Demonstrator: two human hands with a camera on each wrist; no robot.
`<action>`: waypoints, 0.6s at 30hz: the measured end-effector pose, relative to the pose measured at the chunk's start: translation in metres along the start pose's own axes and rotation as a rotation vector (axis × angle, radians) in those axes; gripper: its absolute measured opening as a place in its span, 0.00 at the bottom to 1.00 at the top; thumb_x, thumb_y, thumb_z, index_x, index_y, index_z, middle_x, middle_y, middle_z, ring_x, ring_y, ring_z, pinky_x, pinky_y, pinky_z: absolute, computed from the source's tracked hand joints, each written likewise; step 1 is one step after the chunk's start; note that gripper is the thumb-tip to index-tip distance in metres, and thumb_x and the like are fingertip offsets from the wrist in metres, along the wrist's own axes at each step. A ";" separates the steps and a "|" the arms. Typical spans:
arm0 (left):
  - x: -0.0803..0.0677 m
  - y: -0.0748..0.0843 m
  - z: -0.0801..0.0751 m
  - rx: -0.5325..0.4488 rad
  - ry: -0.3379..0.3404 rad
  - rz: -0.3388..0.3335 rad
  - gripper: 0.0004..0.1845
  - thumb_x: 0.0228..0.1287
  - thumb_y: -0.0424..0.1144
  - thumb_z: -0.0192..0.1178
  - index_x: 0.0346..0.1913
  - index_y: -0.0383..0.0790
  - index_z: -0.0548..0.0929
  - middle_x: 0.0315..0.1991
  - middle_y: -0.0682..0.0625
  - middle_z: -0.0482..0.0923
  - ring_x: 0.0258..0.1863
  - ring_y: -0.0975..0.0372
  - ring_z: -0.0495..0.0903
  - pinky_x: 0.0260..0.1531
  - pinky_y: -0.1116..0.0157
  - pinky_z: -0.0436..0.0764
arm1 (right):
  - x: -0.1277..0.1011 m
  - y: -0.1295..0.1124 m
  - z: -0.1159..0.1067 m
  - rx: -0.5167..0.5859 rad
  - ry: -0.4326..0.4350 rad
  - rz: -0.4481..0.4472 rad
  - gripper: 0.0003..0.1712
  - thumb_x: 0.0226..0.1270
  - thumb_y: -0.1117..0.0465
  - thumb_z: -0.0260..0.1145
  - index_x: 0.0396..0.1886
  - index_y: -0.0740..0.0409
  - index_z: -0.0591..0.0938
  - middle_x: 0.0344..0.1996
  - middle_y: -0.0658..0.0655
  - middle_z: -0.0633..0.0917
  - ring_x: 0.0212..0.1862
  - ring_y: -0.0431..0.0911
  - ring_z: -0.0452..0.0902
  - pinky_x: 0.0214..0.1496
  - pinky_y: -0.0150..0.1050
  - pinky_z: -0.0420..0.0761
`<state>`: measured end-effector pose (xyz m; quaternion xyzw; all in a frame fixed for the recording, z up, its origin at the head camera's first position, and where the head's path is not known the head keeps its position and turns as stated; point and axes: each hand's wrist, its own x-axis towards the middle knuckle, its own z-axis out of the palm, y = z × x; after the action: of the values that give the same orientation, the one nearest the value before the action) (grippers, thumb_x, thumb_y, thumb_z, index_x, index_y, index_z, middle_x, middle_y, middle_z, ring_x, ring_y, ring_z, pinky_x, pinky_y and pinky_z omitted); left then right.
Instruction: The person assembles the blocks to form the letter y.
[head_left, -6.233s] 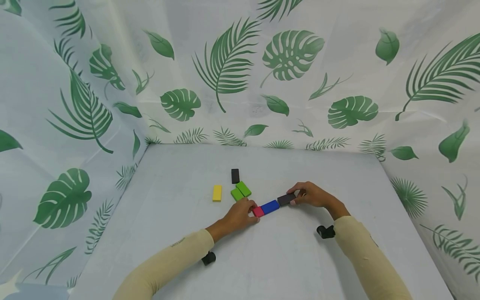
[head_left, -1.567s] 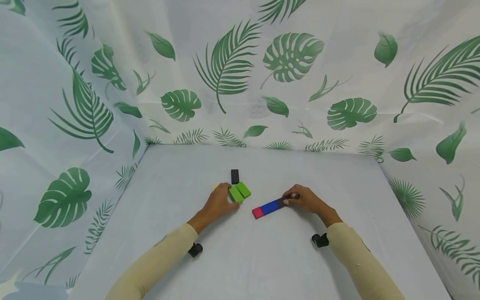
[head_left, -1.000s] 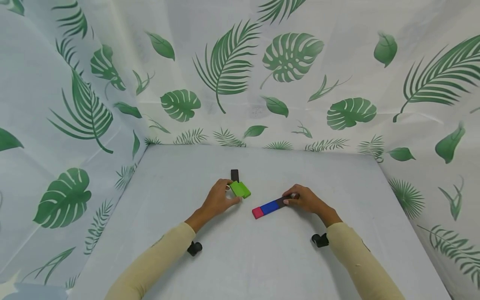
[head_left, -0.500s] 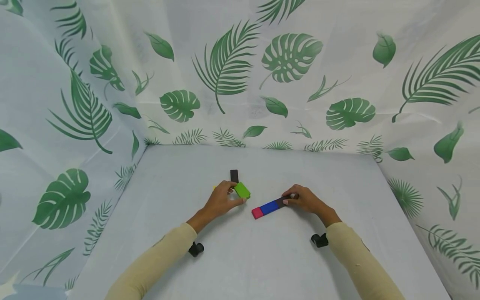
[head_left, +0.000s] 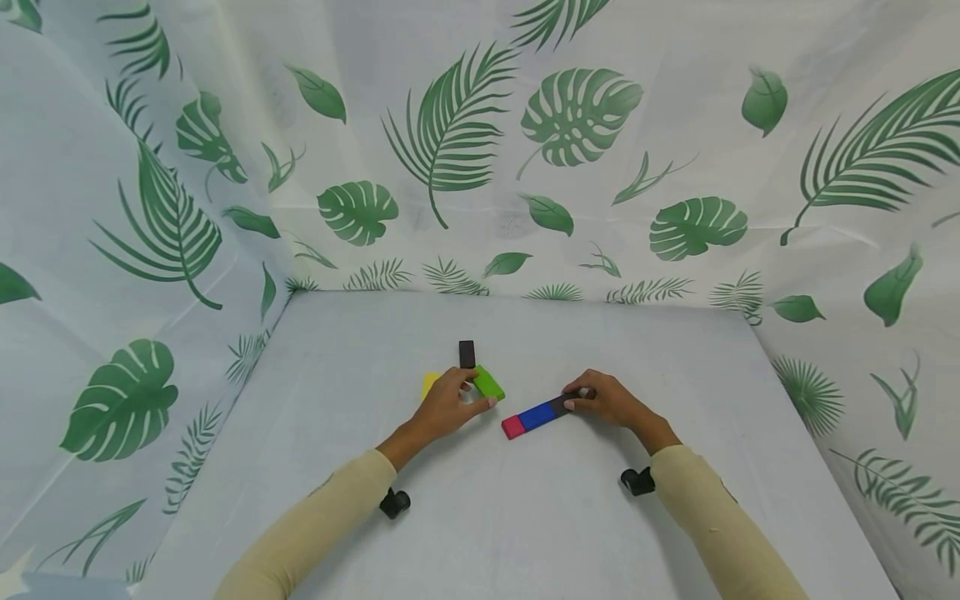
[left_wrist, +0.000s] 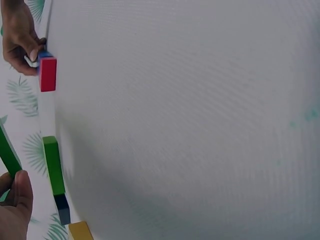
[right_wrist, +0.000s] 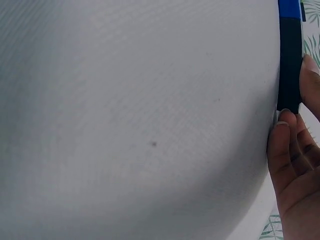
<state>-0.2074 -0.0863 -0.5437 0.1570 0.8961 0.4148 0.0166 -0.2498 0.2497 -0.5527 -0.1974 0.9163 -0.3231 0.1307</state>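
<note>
A row of three blocks lies end to end on the table: red block (head_left: pixel 513 427), blue block (head_left: pixel 540 415) and dark block (head_left: pixel 560 406). My right hand (head_left: pixel 578 399) pinches the dark block (right_wrist: pixel 289 65) at its outer end, fingertips (right_wrist: pixel 283 150) against it. My left hand (head_left: pixel 469 392) is to the left of the row, its thumb (left_wrist: pixel 21 190) and fingers pinching a green block (left_wrist: pixel 7 152), which in the head view is mostly hidden by the hand. A second green block (head_left: pixel 489 382) lies flat just beyond my left hand.
Another black block (head_left: pixel 467 353) lies behind the green one, and a yellow block (head_left: pixel 429 382) peeks out left of my left hand. Leaf-print cloth walls (head_left: pixel 480 167) close in the table (head_left: pixel 525 517) at the back and on both sides.
My left hand left the red end of the row, went up-left to the two green blocks and took hold of one. The right hand stayed on the dark block.
</note>
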 end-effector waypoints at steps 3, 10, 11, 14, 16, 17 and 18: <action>0.000 0.000 0.001 -0.003 -0.001 0.015 0.34 0.63 0.54 0.68 0.63 0.34 0.76 0.53 0.44 0.78 0.51 0.55 0.80 0.49 0.59 0.82 | 0.000 0.001 0.000 0.009 0.001 0.006 0.16 0.65 0.57 0.72 0.51 0.53 0.87 0.44 0.53 0.83 0.41 0.44 0.73 0.45 0.39 0.74; 0.000 -0.001 0.006 -0.025 -0.019 0.021 0.33 0.61 0.53 0.71 0.62 0.36 0.76 0.55 0.46 0.78 0.51 0.57 0.79 0.49 0.62 0.81 | 0.000 0.001 0.001 0.006 0.008 -0.003 0.16 0.65 0.56 0.72 0.51 0.54 0.87 0.44 0.54 0.83 0.41 0.44 0.73 0.44 0.37 0.74; 0.000 0.000 0.006 -0.026 -0.022 0.020 0.33 0.61 0.52 0.71 0.62 0.37 0.76 0.55 0.46 0.78 0.51 0.57 0.79 0.50 0.62 0.81 | 0.000 0.001 0.001 0.005 0.008 -0.006 0.16 0.65 0.56 0.72 0.51 0.54 0.87 0.44 0.54 0.83 0.41 0.44 0.73 0.44 0.37 0.74; 0.000 0.002 0.008 -0.032 -0.030 0.020 0.33 0.60 0.52 0.71 0.62 0.37 0.76 0.55 0.46 0.77 0.52 0.56 0.79 0.50 0.61 0.81 | 0.000 0.001 0.001 0.003 0.010 -0.007 0.16 0.65 0.56 0.72 0.52 0.54 0.87 0.44 0.54 0.83 0.41 0.43 0.72 0.44 0.37 0.74; 0.000 0.003 0.009 -0.031 -0.033 0.017 0.33 0.60 0.52 0.71 0.63 0.37 0.76 0.55 0.46 0.77 0.52 0.56 0.79 0.50 0.61 0.81 | 0.000 0.001 0.000 0.004 0.008 -0.005 0.17 0.65 0.56 0.72 0.52 0.54 0.87 0.44 0.55 0.83 0.41 0.44 0.72 0.44 0.38 0.73; 0.000 0.004 0.009 -0.028 -0.035 0.017 0.33 0.60 0.51 0.71 0.62 0.37 0.76 0.55 0.46 0.77 0.52 0.56 0.79 0.50 0.61 0.81 | 0.000 0.002 0.000 0.004 0.009 -0.003 0.17 0.65 0.55 0.72 0.52 0.54 0.87 0.44 0.54 0.83 0.41 0.44 0.72 0.44 0.38 0.73; 0.000 0.004 0.009 -0.028 -0.035 0.020 0.33 0.60 0.51 0.71 0.62 0.37 0.76 0.55 0.46 0.77 0.52 0.55 0.79 0.50 0.61 0.81 | 0.000 0.002 0.000 0.004 0.009 -0.005 0.17 0.65 0.55 0.72 0.52 0.54 0.87 0.44 0.54 0.83 0.41 0.43 0.72 0.44 0.38 0.73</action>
<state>-0.2049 -0.0769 -0.5465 0.1728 0.8881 0.4249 0.0303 -0.2500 0.2510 -0.5540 -0.1979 0.9158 -0.3259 0.1262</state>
